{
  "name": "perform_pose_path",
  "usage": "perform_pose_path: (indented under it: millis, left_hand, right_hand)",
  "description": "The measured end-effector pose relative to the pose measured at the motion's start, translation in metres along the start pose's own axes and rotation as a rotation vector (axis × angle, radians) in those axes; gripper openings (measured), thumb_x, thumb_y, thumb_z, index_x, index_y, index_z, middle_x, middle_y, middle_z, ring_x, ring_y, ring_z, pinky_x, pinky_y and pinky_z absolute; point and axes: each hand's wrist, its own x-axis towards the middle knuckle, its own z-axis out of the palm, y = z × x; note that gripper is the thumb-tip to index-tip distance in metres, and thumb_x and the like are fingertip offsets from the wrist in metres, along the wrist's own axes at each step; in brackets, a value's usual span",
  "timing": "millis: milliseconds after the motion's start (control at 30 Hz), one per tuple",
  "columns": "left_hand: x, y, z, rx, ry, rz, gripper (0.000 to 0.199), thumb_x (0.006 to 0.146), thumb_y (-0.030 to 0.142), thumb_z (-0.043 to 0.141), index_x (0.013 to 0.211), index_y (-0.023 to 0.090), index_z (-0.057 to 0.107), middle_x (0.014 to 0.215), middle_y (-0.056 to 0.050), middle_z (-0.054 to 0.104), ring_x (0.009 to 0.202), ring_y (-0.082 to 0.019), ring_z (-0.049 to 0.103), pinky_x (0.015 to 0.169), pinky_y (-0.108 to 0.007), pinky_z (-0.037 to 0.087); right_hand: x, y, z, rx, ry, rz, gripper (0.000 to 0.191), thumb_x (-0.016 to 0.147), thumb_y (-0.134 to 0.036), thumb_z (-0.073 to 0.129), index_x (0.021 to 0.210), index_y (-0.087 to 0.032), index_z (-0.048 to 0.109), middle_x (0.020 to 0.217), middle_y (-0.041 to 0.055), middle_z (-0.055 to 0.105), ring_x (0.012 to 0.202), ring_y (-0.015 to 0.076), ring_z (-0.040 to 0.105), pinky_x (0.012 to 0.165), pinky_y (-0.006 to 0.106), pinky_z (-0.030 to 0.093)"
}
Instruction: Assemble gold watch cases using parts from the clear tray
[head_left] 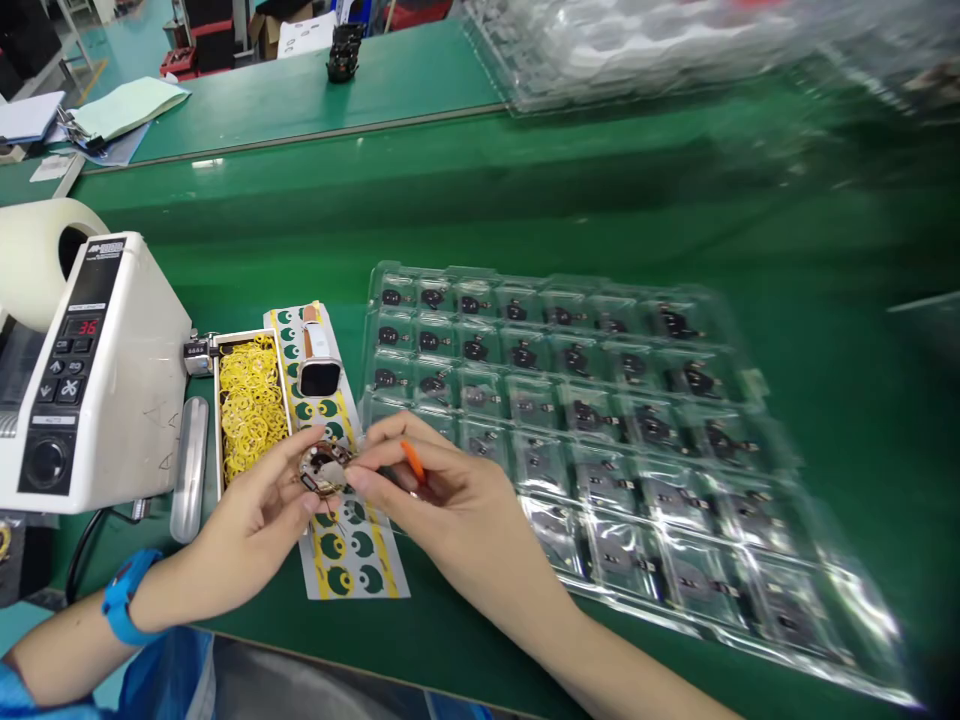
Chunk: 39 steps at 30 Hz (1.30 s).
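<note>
The bench [480,215] is showing green, the tape dispenser [142,380] at left white with red digits [87,328], the heaped rings [253,405] yellow, and the sticker sheet [358,555] repeating green shapes between yellow bands.

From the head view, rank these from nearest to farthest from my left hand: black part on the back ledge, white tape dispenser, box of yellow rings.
From the left hand:
1. Box of yellow rings, just beyond
2. White tape dispenser, left
3. Black part, back ledge
</note>
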Motion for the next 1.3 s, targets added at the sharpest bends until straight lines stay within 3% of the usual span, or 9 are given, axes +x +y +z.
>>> perform_pose_path:
  millis: [167, 433, 633, 833, 1133, 1300]
  left_hand:
    - [-0.001, -0.001, 0.001, 0.025, -0.025, -0.018, 0.043, 0.094, 0.023, 0.053, 0.137, 0.022, 0.049, 0.093, -0.005, 0.068, 0.096, -0.018, 0.065, 0.090, -0.030, 0.055]
    - [-0.002, -0.003, 0.003, 0.021, -0.011, -0.024, 0.040, 0.093, 0.021, 0.053, 0.134, 0.021, 0.051, 0.095, -0.006, 0.068, 0.095, -0.017, 0.065, 0.090, -0.031, 0.054]
    - [-0.002, -0.007, 0.005, -0.042, -0.004, 0.018, 0.037, 0.092, 0.019, 0.055, 0.129, 0.023, 0.051, 0.093, -0.005, 0.068, 0.095, -0.017, 0.066, 0.092, -0.031, 0.053]
    - [-0.001, -0.008, 0.005, -0.060, 0.021, 0.028, 0.033, 0.091, 0.020, 0.056, 0.124, 0.023, 0.054, 0.095, -0.005, 0.069, 0.093, -0.016, 0.065, 0.086, -0.028, 0.054]
    - [0.003, -0.004, 0.013, -0.029, 0.168, 0.041, 0.022, 0.088, 0.023, 0.061, 0.110, 0.020, 0.061, 0.076, 0.000, 0.066, 0.071, -0.012, 0.065, 0.073, -0.023, 0.056]
    - [0.004, -0.001, 0.014, -0.058, 0.207, 0.032, 0.019, 0.084, 0.024, 0.067, 0.102, 0.019, 0.062, 0.073, 0.001, 0.066, 0.067, -0.011, 0.065, 0.069, -0.022, 0.056]
  right_hand:
    - [-0.001, 0.005, 0.002, 0.041, -0.018, 0.031, 0.024, 0.085, -0.036, 0.068, 0.066, -0.020, 0.066, 0.080, 0.0042, 0.057, 0.068, 0.0159, 0.056, 0.052, 0.026, 0.045]
    - [-0.003, 0.004, 0.008, -0.022, 0.043, -0.018, 0.016, 0.083, -0.024, 0.065, 0.068, -0.020, 0.067, 0.081, 0.0034, 0.060, 0.069, 0.0144, 0.058, 0.054, 0.025, 0.046]
    - [-0.006, 0.006, 0.016, -0.134, 0.121, -0.149, 0.016, 0.085, -0.018, 0.062, 0.070, -0.021, 0.064, 0.081, 0.0024, 0.061, 0.070, 0.0141, 0.060, 0.056, 0.025, 0.049]
    - [-0.007, 0.006, 0.017, -0.210, 0.108, -0.202, 0.014, 0.086, -0.016, 0.061, 0.073, -0.021, 0.064, 0.082, 0.0026, 0.062, 0.073, 0.0152, 0.062, 0.061, 0.027, 0.052]
    - [-0.011, 0.006, 0.023, -0.299, 0.179, -0.359, 0.016, 0.084, -0.006, 0.056, 0.078, -0.021, 0.059, 0.084, 0.0027, 0.061, 0.076, 0.0160, 0.065, 0.064, 0.028, 0.054]
    - [-0.012, 0.008, 0.022, -0.375, 0.231, -0.381, 0.013, 0.084, -0.011, 0.061, 0.080, -0.022, 0.055, 0.085, 0.0037, 0.062, 0.078, 0.0182, 0.065, 0.060, 0.029, 0.053]
